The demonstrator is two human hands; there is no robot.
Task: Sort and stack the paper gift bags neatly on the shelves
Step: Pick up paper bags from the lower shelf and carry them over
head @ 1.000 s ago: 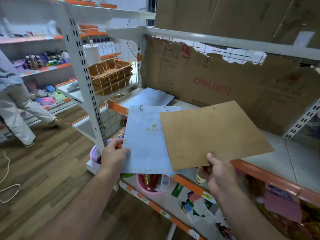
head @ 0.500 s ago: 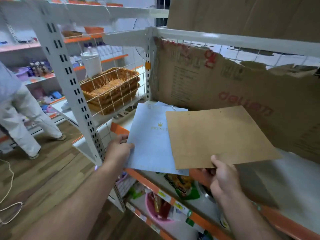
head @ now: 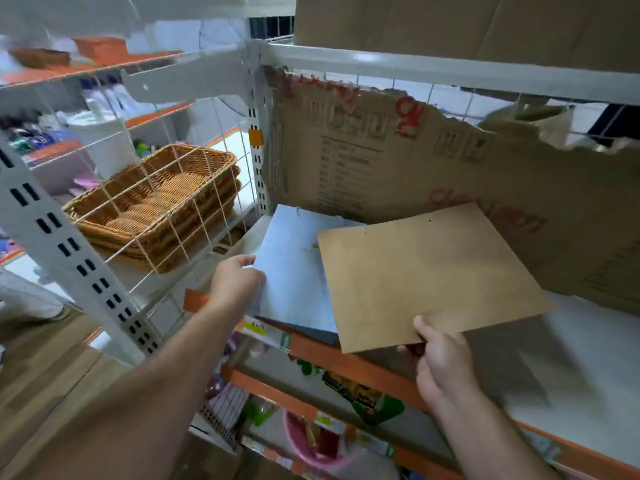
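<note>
Centre of frame: two flat paper gift bags, one brown, one pale blue. The brown bag [head: 426,275] is held level above the shelf [head: 571,348]. The right hand [head: 440,362] pinches its near edge, thumb on top and fingers beneath. Its left part overlaps the pale blue bag [head: 294,271]. The left hand [head: 235,282] grips this bag by its left edge with curled fingers. The blue bag lies over the shelf's left end, its near edge above the orange front rail. Whether it rests on the shelf cannot be told.

Behind both bags, a torn cardboard sheet [head: 381,168] lines the back of the shelf. Left of centre, behind a wire grid, is a stack of wicker baskets [head: 156,202], holding nothing visible; their number is unclear. Bottom centre, on a lower shelf, a pink tub [head: 301,441] holds blurred goods. Lower left: wood floor [head: 41,368].
</note>
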